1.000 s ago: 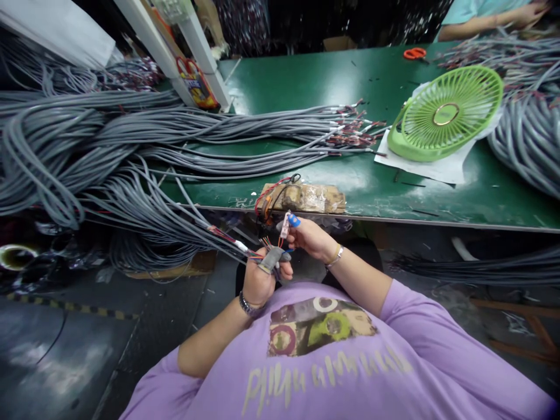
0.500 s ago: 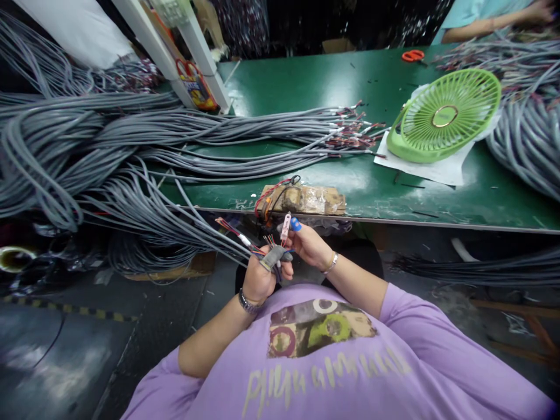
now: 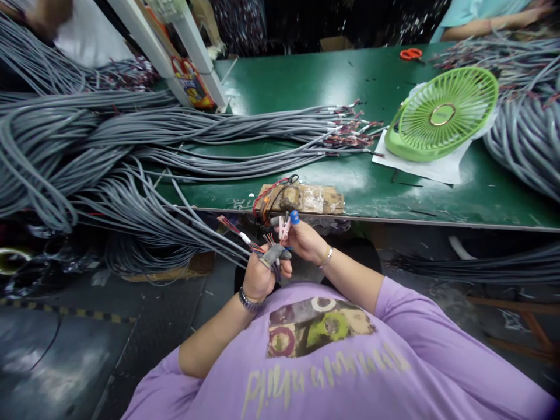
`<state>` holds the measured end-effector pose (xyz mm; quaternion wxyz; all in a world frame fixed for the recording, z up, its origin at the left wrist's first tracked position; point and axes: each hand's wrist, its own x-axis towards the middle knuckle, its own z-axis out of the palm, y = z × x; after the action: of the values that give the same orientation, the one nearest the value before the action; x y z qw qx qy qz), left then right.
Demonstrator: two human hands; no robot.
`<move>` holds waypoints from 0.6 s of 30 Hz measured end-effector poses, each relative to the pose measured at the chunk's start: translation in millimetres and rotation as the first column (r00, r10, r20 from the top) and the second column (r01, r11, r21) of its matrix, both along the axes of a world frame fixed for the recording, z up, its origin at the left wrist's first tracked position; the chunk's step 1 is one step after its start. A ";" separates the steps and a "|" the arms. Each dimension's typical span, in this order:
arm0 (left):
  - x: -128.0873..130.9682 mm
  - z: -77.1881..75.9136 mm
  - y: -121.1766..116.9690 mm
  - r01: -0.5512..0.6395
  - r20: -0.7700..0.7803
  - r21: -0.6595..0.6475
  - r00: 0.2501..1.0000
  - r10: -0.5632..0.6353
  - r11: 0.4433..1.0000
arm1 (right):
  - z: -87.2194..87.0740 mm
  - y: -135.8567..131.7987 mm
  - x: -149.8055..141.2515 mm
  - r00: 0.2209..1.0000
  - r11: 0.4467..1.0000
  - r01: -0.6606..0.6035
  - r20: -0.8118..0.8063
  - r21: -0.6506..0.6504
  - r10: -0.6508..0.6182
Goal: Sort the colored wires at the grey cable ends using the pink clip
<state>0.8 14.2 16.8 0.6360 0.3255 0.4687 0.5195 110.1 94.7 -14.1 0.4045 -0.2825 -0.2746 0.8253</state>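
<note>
My left hand [image 3: 259, 281] is closed around the end of a grey cable [image 3: 236, 252], its thumb covered in a grey wrap. Thin coloured wires [image 3: 270, 238] fan out above that thumb. Another bared wire end with a white band [image 3: 245, 238] sticks out to the left of the hand. Just to the right, my right hand [image 3: 310, 242] pinches a small pale pink clip-like piece [image 3: 284, 227] between thumb and fingers, close over the wires. A blue cover [image 3: 294, 217] sits on my right thumb. Whether the pink piece grips a wire is too small to tell.
Grey cable bundles [image 3: 210, 129] lie across the green table [image 3: 297, 79]. A taped wooden block [image 3: 317, 199] sits at its front edge. To the right are a green fan [image 3: 441, 114], orange-handled scissors [image 3: 410, 54] and more cables [image 3: 520, 137]. Co-workers' arms [image 3: 490, 26] show at the back.
My right hand has tilted the pink piece, which now shows two prongs, and its wrapped finger has come into view beside it. My left hand stays put. Another person's arm appears at upper left.
</note>
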 end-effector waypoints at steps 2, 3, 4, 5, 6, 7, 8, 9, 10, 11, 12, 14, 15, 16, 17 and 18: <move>0.1 -0.4 -0.6 0.004 0.002 -0.005 1.000 -0.004 1.000 | 2.0 1.7 -1.5 0.999 0.997 0.009 -0.035 -0.081 -0.011; 0.1 -0.5 -0.9 0.007 0.001 -0.010 1.000 -0.007 1.000 | 3.4 2.0 -2.1 0.999 0.994 0.022 -0.044 -0.107 -0.027; 0.2 -0.8 -1.2 0.008 -0.002 -0.015 1.000 -0.008 1.000 | 4.8 2.1 -2.7 0.998 0.991 0.040 -0.050 -0.125 -0.046; 0.2 -1.3 -1.5 0.007 -0.006 -0.019 1.000 -0.007 1.000 | 5.9 2.0 -3.3 0.996 0.989 0.058 -0.054 -0.136 -0.065; 0.2 -1.9 -1.7 0.003 -0.011 -0.023 1.000 -0.004 1.000 | 6.8 1.8 -3.8 0.995 0.987 0.074 -0.055 -0.142 -0.082; 0.2 -2.6 -1.9 0.000 -0.016 -0.027 1.000 0.000 1.000 | 7.2 1.5 -4.3 0.994 0.985 0.087 -0.053 -0.146 -0.096; 0.2 -3.2 -1.9 -0.005 -0.022 -0.031 1.000 0.004 1.000 | 7.3 1.2 -4.6 0.993 0.984 0.096 -0.050 -0.150 -0.105; 0.2 -3.7 -2.0 -0.006 -0.027 -0.036 1.000 0.005 0.999 | 7.2 0.9 -4.9 0.993 0.983 0.097 -0.050 -0.156 -0.106; 0.2 -3.9 -2.0 -0.004 -0.032 -0.040 0.999 0.003 0.999 | 6.9 0.5 -4.9 0.994 0.983 0.089 -0.053 -0.163 -0.099; 0.3 -3.7 -2.1 -0.001 -0.037 -0.042 0.999 -0.001 0.999 | 6.6 0.1 -4.6 0.994 0.982 0.076 -0.062 -0.170 -0.087; 0.4 -3.2 -2.3 0.004 -0.041 -0.041 0.999 -0.005 0.999 | 6.4 -0.4 -4.0 0.995 0.983 0.056 -0.074 -0.177 -0.070; 0.7 -1.3 -3.7 0.009 -0.049 -0.034 0.999 -0.010 0.999 | 6.5 -1.4 -1.7 0.995 0.982 0.004 -0.095 -0.189 -0.022; 0.8 -0.1 -4.9 0.007 -0.053 -0.031 0.999 -0.009 0.999 | 6.8 -1.9 0.0 0.995 0.981 -0.023 -0.099 -0.194 0.004; 0.9 0.8 -6.5 0.004 -0.058 -0.029 0.998 -0.006 1.000 | 7.3 -2.3 1.8 0.995 0.979 -0.048 -0.100 -0.196 0.028; 0.8 1.5 -8.5 0.003 -0.063 -0.025 0.998 -0.005 1.000 | 7.9 -2.5 3.7 0.993 0.978 -0.072 -0.101 -0.194 0.053; 0.8 1.8 -10.7 0.001 -0.068 -0.018 0.998 -0.002 1.000 | 8.6 -2.7 5.6 0.992 0.978 -0.093 -0.102 -0.189 0.075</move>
<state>1.6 3.5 18.6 0.6230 0.3375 0.4945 0.5034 115.7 92.0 -5.5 0.3524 -0.2693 -0.1856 0.8768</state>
